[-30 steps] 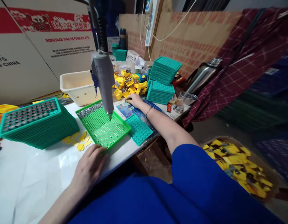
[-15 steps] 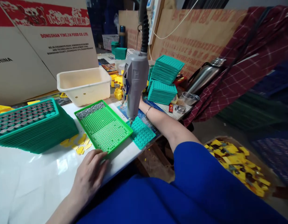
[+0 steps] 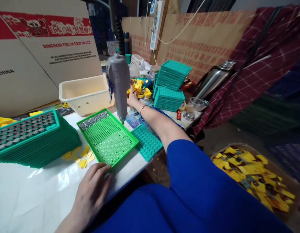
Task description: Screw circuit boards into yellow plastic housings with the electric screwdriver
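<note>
My left hand (image 3: 94, 186) rests on the white table with its fingers curled together, knuckles against the near corner of a bright green perforated tray (image 3: 137, 142). What its fingertips hold, if anything, is hidden. Small silver screws (image 3: 94, 119) fill the tray's far end, and many of the near holes look filled. My right hand (image 3: 133, 97) stretches far forward to a pile of yellow plastic parts (image 3: 138, 88), fingers extended at its edge. Between the hands hangs a grey electric screwdriver (image 3: 118, 85), its bit over the tray's right side. A teal studded plate (image 3: 148, 142) lies beside the tray.
Stacked teal trays holding round pieces (image 3: 64, 137) stand left, near flat yellow pieces (image 3: 83, 157). A cream bin (image 3: 84, 105) sits behind. More teal trays (image 3: 172, 76), a steel flask (image 3: 216, 81) and a plastic cup (image 3: 198, 104) are at right. A box of yellow parts (image 3: 256, 178) stands lower right.
My right hand has moved left and come into view at the yellow parts from behind the screwdriver. The screwdriver appears further left. My left hand has stayed by the tray.
</note>
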Demonstrator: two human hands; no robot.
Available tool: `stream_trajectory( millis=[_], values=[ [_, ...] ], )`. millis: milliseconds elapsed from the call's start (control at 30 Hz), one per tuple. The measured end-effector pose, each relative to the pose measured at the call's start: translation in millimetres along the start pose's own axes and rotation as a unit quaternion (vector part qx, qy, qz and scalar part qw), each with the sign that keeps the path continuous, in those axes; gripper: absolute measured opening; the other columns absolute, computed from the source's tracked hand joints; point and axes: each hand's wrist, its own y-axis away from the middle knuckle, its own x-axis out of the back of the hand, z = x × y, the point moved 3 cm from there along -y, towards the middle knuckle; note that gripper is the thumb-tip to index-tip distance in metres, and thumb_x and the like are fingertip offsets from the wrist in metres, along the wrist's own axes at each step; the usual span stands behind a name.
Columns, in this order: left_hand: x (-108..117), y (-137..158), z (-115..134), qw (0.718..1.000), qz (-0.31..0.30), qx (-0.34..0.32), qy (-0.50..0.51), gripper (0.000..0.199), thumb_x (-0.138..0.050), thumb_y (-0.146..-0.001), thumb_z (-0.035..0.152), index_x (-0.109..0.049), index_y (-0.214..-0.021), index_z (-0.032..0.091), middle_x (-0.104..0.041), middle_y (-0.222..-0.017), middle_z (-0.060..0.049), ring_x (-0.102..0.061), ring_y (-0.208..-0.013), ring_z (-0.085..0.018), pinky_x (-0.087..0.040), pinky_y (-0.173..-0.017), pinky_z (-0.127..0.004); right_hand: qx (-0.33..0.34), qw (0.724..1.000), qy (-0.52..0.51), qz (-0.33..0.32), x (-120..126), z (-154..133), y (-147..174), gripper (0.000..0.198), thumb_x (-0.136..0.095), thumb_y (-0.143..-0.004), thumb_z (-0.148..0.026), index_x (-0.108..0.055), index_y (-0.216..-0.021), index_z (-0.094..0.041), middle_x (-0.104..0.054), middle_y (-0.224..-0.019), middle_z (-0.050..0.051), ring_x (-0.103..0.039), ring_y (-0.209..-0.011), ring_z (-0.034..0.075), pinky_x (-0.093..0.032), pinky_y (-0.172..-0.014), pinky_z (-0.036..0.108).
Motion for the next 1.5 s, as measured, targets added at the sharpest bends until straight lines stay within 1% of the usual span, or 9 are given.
stream_trajectory(
  millis=[200, 333, 500, 633, 733, 867, 1000, 1133, 1500],
  values=[
    [3, -6, 3, 1.000, 0.012, -0.015, -0.006, 0.016, -0.054, -0.091, 0.015, -0.059, -0.106, 0.019, -0.063, -0.098, -0.006, -0.067, -0.085, -0.015, -0.055, -0.075, -0.022, -0.120, 0.992, 0.014, 0.040, 23, 44, 20, 0.100, -0.067, -0.080, -0.045, -0.008, -0.156, -0.017, -0.006, -0.162, 0.022, -0.017, -0.149, 0.037, -0.023, -0.119, 0.052],
    [3, -7, 3, 1.000, 0.012, -0.006, -0.008, 0.016, -0.054, -0.091, 0.015, -0.059, -0.105, 0.020, -0.064, -0.096, -0.006, -0.067, -0.083, -0.015, -0.056, -0.072, -0.023, -0.189, 0.982, 0.001, 0.003, 18, 64, 11, 0.116, -0.073, -0.072, -0.055, -0.008, -0.154, -0.006, -0.009, -0.157, 0.035, -0.017, -0.149, 0.042, -0.020, -0.118, 0.057],
    [4, -6, 3, 1.000, 0.000, -0.005, -0.012, 0.017, -0.053, -0.091, 0.013, -0.059, -0.106, 0.021, -0.063, -0.096, -0.007, -0.067, -0.084, -0.016, -0.056, -0.072, -0.024, -0.144, 0.989, -0.009, -0.033, 14, 50, -7, 0.102, -0.078, -0.067, -0.047, -0.031, -0.148, -0.005, -0.019, -0.157, 0.031, -0.027, -0.146, 0.040, -0.024, -0.119, 0.050],
    [6, -6, 3, 1.000, -0.007, -0.010, -0.015, 0.018, -0.053, -0.091, 0.013, -0.058, -0.107, 0.020, -0.062, -0.098, -0.007, -0.066, -0.086, -0.015, -0.056, -0.075, -0.023, -0.084, 0.996, -0.010, -0.026, 44, 39, 14, 0.064, -0.065, -0.083, -0.034, -0.047, -0.139, -0.011, -0.048, -0.143, 0.019, -0.046, -0.135, 0.031, -0.037, -0.112, 0.044],
    [5, -6, 4, 1.000, 0.000, -0.011, -0.020, 0.016, -0.053, -0.092, 0.014, -0.058, -0.106, 0.020, -0.062, -0.098, -0.007, -0.067, -0.086, -0.015, -0.055, -0.075, -0.023, -0.010, 1.000, -0.003, -0.029, 73, 34, 68, 0.038, -0.050, -0.093, -0.030, -0.059, -0.127, -0.017, -0.068, -0.115, 0.009, -0.062, -0.112, 0.022, -0.046, -0.101, 0.035],
    [2, -4, 4, 1.000, 0.003, -0.006, -0.025, 0.016, -0.054, -0.092, 0.015, -0.057, -0.107, 0.019, -0.062, -0.099, -0.007, -0.066, -0.087, -0.016, -0.056, -0.075, -0.025, 0.054, 0.994, 0.022, -0.097, 91, 27, 168, 0.035, -0.059, -0.088, -0.042, -0.067, -0.117, -0.024, -0.073, -0.084, 0.002, -0.068, -0.081, 0.020, -0.051, -0.079, 0.031],
    [1, -1, 5, 0.999, 0.006, -0.009, -0.032, 0.016, -0.054, -0.093, 0.018, -0.056, -0.109, 0.019, -0.062, -0.101, -0.008, -0.066, -0.088, -0.018, -0.056, -0.076, -0.027, 0.088, 0.986, 0.051, -0.134, 86, 28, 228, 0.042, -0.059, -0.089, -0.028, -0.060, -0.131, -0.023, -0.074, -0.104, 0.006, -0.069, -0.095, 0.022, -0.052, -0.084, 0.033],
    [4, -1, 7, 0.999, 0.001, -0.018, -0.037, 0.017, -0.054, -0.093, 0.019, -0.056, -0.109, 0.019, -0.063, -0.101, -0.008, -0.067, -0.089, -0.018, -0.057, -0.076, -0.028, 0.081, 0.985, 0.076, -0.128, 83, 43, 227, 0.037, -0.050, -0.092, -0.021, -0.064, -0.126, -0.022, -0.070, -0.118, 0.011, -0.066, -0.108, 0.025, -0.050, -0.092, 0.037],
    [11, 0, 3, 0.999, 0.028, 0.016, -0.003, 0.010, -0.054, -0.090, 0.010, -0.058, -0.093, 0.020, -0.061, -0.088, -0.003, -0.064, -0.073, -0.013, -0.053, -0.065, -0.022, 0.081, 0.982, 0.071, -0.155, 90, 37, 227, 0.037, -0.065, -0.085, -0.024, -0.066, -0.123, -0.024, -0.075, -0.093, 0.003, -0.070, -0.092, 0.018, -0.051, -0.083, 0.028]
  ],
)
